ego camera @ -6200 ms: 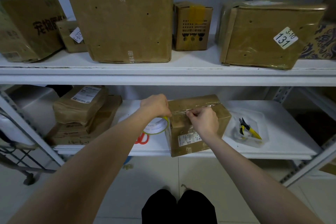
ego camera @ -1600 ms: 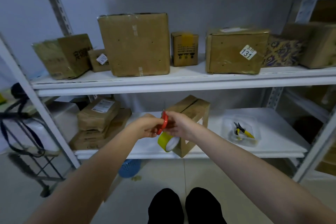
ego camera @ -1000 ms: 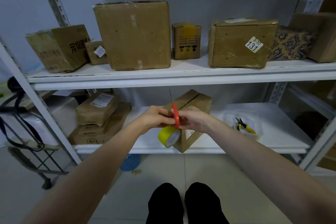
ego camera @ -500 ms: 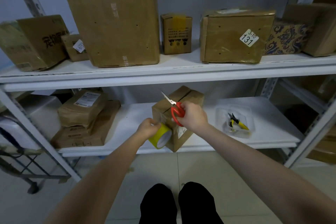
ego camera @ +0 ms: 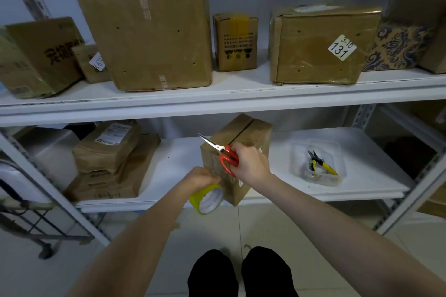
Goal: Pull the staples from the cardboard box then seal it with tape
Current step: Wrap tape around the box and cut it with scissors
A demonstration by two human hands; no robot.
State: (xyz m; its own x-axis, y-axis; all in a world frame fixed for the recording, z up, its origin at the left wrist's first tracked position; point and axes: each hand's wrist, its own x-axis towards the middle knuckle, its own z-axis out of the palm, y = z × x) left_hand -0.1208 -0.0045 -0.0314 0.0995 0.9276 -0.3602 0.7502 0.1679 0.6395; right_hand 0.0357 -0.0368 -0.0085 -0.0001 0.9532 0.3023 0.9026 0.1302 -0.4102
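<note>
A small brown cardboard box (ego camera: 243, 132) stands on the lower white shelf (ego camera: 362, 152), turned corner-on towards me. My right hand (ego camera: 252, 164) grips red-handled scissors (ego camera: 225, 157) against the box's front face, blades pointing up and left. My left hand (ego camera: 201, 178) holds a yellow roll of tape (ego camera: 207, 200) at the box's lower left corner, fingers pinched at the tape beside the box. Yellow-handled pliers (ego camera: 321, 166) lie in a clear plastic tray (ego camera: 316, 149) to the right.
Stacked brown parcels (ego camera: 108, 161) fill the lower shelf's left end. The upper shelf (ego camera: 217, 101) carries several cardboard boxes, one labelled 131 (ego camera: 323, 43). A metal cart (ego camera: 29, 219) stands at the left. My feet (ego camera: 241, 270) show on the tiled floor.
The scissors came from between both hands into my right hand alone, now against the box. My left hand dropped with the tape roll to the box's lower left corner.
</note>
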